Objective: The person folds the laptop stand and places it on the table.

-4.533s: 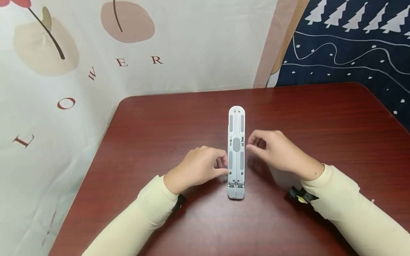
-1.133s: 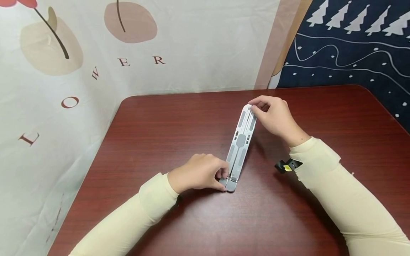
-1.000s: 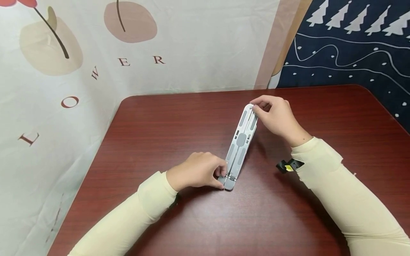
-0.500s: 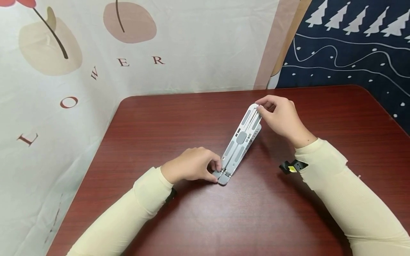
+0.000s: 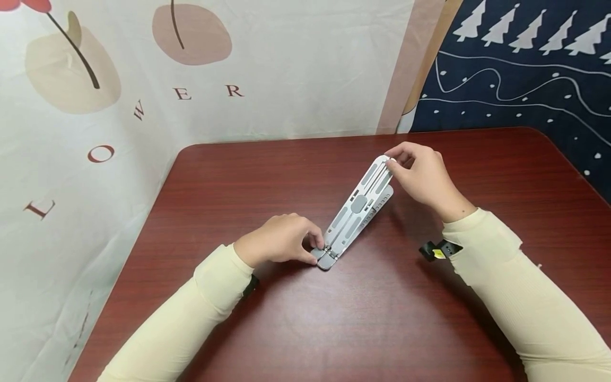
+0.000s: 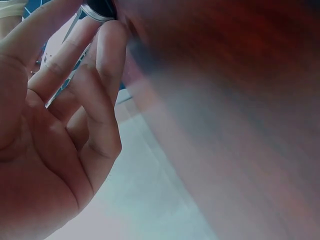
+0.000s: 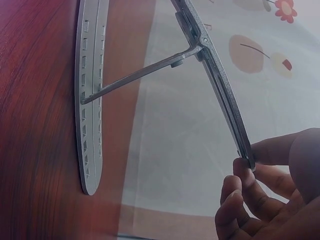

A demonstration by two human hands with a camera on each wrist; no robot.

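A folding laptop stand (image 5: 359, 205), silver with grey pads, slants across the middle of the table. My left hand (image 5: 280, 240) pinches its near end by the small hinged lips; in the left wrist view only a dark bit of that end shows past the fingers. At the far end, my right hand (image 5: 426, 178) grips the raised tip between thumb and fingers. The right wrist view shows the upper arm (image 7: 220, 80) lifted off the slotted base (image 7: 92, 115), with a strut (image 7: 145, 71) running between them. The two long halves lie close side by side.
The reddish-brown table (image 5: 229, 180) has rounded back corners. Behind it and on the left hangs a pale cloth (image 5: 305, 69) with printed letters; a dark blue cloth (image 5: 515, 79) with white trees hangs at the right. A black strapped device (image 5: 434, 251) sits beneath the right wrist.
From lying straight and folded between my hands, the laptop stand has been gripped at both ends and turned clockwise. Its upper arm has risen from the base, and its near end has shifted left.
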